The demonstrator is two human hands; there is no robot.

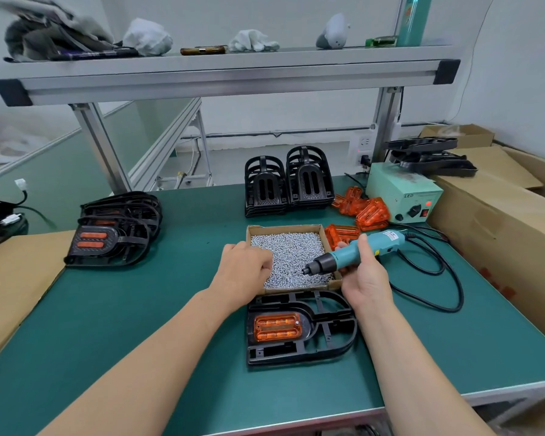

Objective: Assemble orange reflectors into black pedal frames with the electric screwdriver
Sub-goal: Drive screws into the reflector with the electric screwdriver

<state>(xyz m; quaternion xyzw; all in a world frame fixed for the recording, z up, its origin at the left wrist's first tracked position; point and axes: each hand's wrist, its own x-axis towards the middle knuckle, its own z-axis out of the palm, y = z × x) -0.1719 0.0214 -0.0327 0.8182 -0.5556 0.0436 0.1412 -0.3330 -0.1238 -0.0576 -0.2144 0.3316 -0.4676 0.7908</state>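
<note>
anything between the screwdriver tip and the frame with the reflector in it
Nothing visible blocks it. The right hand holds the electric screwdriver over the screw box; the pedal frame with its orange reflector lies uncovered just nearer. Only the box's low near wall lies between; the left hand is off to the side.
</note>
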